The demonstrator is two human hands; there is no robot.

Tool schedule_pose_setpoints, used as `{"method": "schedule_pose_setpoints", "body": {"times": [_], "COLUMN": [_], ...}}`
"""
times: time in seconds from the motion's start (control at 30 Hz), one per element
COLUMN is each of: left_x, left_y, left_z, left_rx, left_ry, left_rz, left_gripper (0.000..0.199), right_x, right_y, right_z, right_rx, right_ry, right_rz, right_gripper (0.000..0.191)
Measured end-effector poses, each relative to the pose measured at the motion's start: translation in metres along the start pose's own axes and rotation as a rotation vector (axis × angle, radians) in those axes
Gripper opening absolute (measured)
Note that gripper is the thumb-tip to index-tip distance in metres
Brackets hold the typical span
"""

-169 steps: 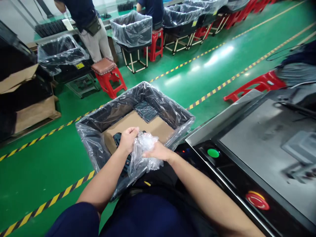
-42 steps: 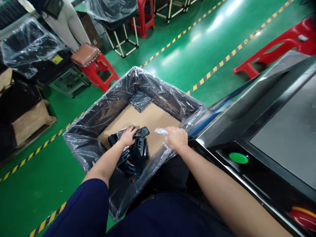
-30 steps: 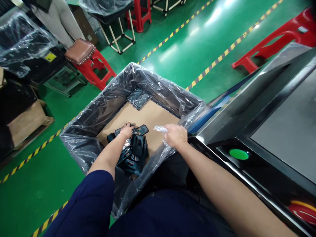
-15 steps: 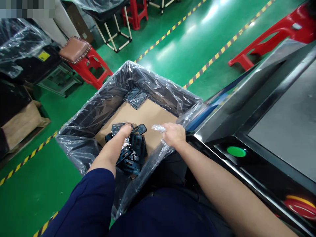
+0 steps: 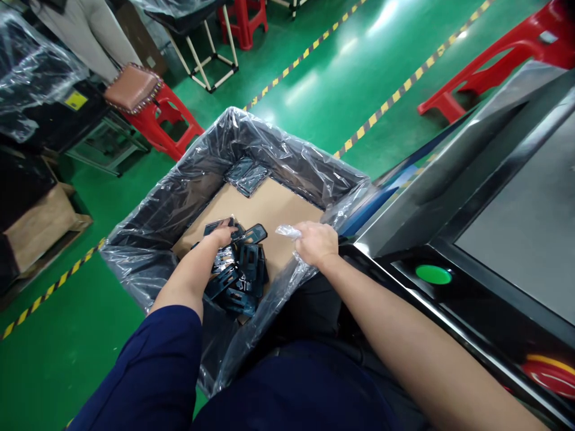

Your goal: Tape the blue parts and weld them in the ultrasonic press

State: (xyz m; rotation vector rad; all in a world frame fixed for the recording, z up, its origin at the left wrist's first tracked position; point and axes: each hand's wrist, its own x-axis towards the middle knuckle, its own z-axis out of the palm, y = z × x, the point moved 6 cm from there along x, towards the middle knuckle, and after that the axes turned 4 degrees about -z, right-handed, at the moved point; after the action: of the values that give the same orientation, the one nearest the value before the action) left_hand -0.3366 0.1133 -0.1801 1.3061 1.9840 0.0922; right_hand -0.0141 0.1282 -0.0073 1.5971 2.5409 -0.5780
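A large box with a clear plastic liner (image 5: 148,257) stands in front of me, and a brown cardboard sheet (image 5: 287,206) lies inside it. On the sheet is a loose heap of flat black plastic parts (image 5: 248,261) with slots cut in them. My left hand (image 5: 222,233) reaches to the far side of this heap. Its fingers are bent over a flat black part (image 5: 212,227), partly hidden by the hand. My right hand (image 5: 317,244) is closed in a fist at the box's right edge, with a crumpled bit of clear plastic film (image 5: 287,231) sticking out of it.
Wrapped dark parts (image 5: 247,176) lie in the box's far corner. To the right is a black machine (image 5: 404,239) with a green button (image 5: 433,275) and a red knob (image 5: 550,376). A red stool (image 5: 168,129) with a brown cushion stands beyond the box; a person's legs (image 5: 96,36) are behind it.
My left hand has shifted slightly left over the heap, and the flat part beneath it has tilted or moved a little. My right hand stays at the edge with the film.
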Motion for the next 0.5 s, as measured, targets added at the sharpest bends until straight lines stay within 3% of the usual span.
{"method": "schedule_pose_setpoints", "body": {"times": [0.3,0.5], "left_x": [0.000,-0.009], "left_y": [0.016,0.025], "left_z": [0.004,0.007], "left_rx": [0.345,0.574], "left_ry": [-0.040,-0.021], "left_rz": [0.089,0.109], "left_gripper": [0.023,0.035], "right_x": [-0.001,-0.001], "right_y": [-0.002,-0.003], "right_z": [-0.003,-0.005], "right_rx": [0.010,0.004], "right_ry": [0.013,-0.011], "right_rz": [-0.032,-0.033], "right_gripper": [0.024,0.025]}}
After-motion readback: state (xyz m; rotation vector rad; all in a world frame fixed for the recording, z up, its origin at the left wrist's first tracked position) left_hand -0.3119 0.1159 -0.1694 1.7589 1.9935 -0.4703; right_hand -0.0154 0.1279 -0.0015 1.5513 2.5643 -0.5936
